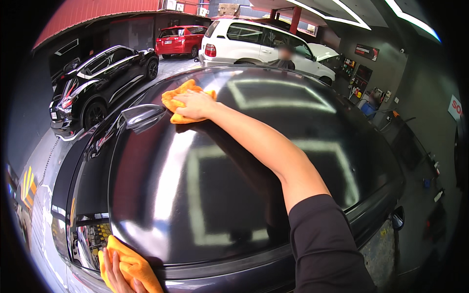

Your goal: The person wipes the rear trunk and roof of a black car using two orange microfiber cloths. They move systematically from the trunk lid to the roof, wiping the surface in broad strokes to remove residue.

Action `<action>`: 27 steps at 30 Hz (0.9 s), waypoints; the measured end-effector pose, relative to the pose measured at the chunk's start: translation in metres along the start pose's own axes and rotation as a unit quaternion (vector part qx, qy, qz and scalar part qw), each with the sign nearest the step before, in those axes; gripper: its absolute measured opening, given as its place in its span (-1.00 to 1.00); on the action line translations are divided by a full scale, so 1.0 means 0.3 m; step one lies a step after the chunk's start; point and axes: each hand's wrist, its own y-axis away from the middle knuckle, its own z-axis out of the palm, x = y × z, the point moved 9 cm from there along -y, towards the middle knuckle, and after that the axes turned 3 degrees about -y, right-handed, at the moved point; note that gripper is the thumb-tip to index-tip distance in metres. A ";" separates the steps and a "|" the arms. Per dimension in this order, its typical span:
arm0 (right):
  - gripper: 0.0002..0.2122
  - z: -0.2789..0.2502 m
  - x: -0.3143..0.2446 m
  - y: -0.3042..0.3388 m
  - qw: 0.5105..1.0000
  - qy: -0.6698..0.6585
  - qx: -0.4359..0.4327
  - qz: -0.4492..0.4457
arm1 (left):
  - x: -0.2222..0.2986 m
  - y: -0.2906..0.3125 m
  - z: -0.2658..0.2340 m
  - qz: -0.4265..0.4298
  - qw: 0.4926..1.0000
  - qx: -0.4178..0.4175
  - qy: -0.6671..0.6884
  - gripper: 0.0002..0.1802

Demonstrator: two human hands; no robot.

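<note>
A glossy black car roof [234, 195] spreads out in front of me, with bright lamp reflections across it. My right arm stretches over it, and my right hand [196, 104] presses an orange microfiber cloth [181, 93] onto the roof's far left part. Right beside that cloth sits the shark-fin antenna [144, 116]. At the lower left, my left hand [116, 274] holds a second orange microfiber cloth [134, 263] against the car's near rear corner, its fingers laid over the fabric.
Beyond the roof stand a black SUV [105, 80], a red car [178, 40] and a white SUV [259, 41]. Another person [283, 61] is near the white SUV. A side mirror [398, 218] juts out at right. Bottles and tools line the right wall.
</note>
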 end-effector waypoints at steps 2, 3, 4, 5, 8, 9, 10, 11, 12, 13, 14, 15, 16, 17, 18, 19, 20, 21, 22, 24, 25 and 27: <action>-0.40 -0.132 0.365 0.168 0.996 0.031 0.055 0.056 | 0.098 0.025 0.000 -0.004 1.000 -0.013 -0.009 -0.07; -0.47 -0.213 0.597 0.295 0.992 -0.023 0.082 0.098 | 0.148 0.044 -0.004 -0.008 1.000 -0.014 -0.024 -0.06; -0.51 -0.307 0.921 0.507 0.984 0.029 0.086 0.151 | 0.211 0.045 0.012 -0.006 1.000 -0.029 0.000 -0.07; -0.52 -0.395 1.169 0.777 0.973 0.113 0.070 0.191 | 0.260 0.023 0.036 -0.003 0.999 -0.048 0.025 -0.07; -0.35 -0.652 1.671 1.475 0.870 0.151 0.040 0.468 | 0.290 0.015 0.019 0.019 0.999 -0.030 0.032 -0.11; -0.31 -0.688 1.723 1.620 0.823 0.187 0.044 0.534 | 0.294 0.025 0.017 0.011 0.998 -0.033 0.042 -0.13; -0.32 -0.629 1.703 1.568 0.828 0.176 0.037 0.532 | 0.320 0.025 0.013 0.000 0.999 -0.034 0.020 -0.16; -0.33 -0.598 1.678 1.478 0.832 0.166 0.034 0.528 | 0.326 0.031 0.009 -0.011 0.999 -0.027 0.037 -0.17; -0.36 -0.562 1.629 1.305 0.879 0.229 -0.045 0.415 | 0.323 0.030 0.016 -0.014 0.998 -0.033 0.052 -0.17; -0.42 -0.718 1.695 1.212 0.904 0.228 0.044 0.358 | 0.292 0.038 0.077 -0.013 0.992 -0.039 0.120 -0.17; -0.44 -0.489 1.509 0.893 0.924 0.147 0.066 0.345 | 0.309 0.039 0.052 -0.027 0.996 -0.039 0.076 -0.15; -0.45 -0.369 1.279 0.636 0.944 0.158 0.068 0.280 | 0.296 0.042 0.053 -0.027 0.995 -0.035 0.084 -0.12; -0.47 -0.264 0.985 0.417 0.957 0.142 -0.006 0.252 | 0.300 0.049 0.048 -0.049 0.996 -0.042 0.067 -0.12; -0.43 -0.279 1.071 0.351 0.949 0.220 0.020 0.226 | 0.324 0.034 0.132 -0.044 0.989 -0.067 0.123 -0.11; -0.54 -0.146 0.543 0.144 0.971 0.158 -0.057 0.169 | 0.284 0.057 0.051 -0.073 0.994 -0.062 0.061 -0.12; -0.56 -0.088 0.397 0.058 0.978 0.181 -0.059 0.090 | 0.287 0.051 0.062 -0.057 0.994 -0.055 0.070 -0.13; -0.55 -0.043 0.321 -0.003 0.987 0.141 -0.004 0.081 | 0.272 0.051 0.089 -0.041 0.995 -0.048 0.081 -0.13; -0.49 0.001 0.220 -0.025 0.996 0.071 -0.022 0.045 | 0.249 0.047 0.113 -0.030 0.995 -0.038 0.086 -0.14; -0.42 0.037 0.180 -0.008 0.998 0.005 -0.049 0.026 | 0.230 0.033 0.165 -0.016 0.994 -0.037 0.098 -0.14; -0.31 0.017 -0.079 0.140 0.992 -0.040 -0.038 -0.110 | 0.163 0.051 0.139 -0.014 0.998 -0.015 0.058 -0.15; -0.27 -0.011 -0.078 0.214 0.988 -0.064 -0.031 -0.139 | 0.137 0.056 0.141 -0.005 0.999 -0.007 0.053 -0.16; -0.22 -0.122 0.154 0.349 0.995 -0.061 0.007 -0.077 | 0.087 0.079 0.104 0.000 1.000 0.011 0.018 -0.17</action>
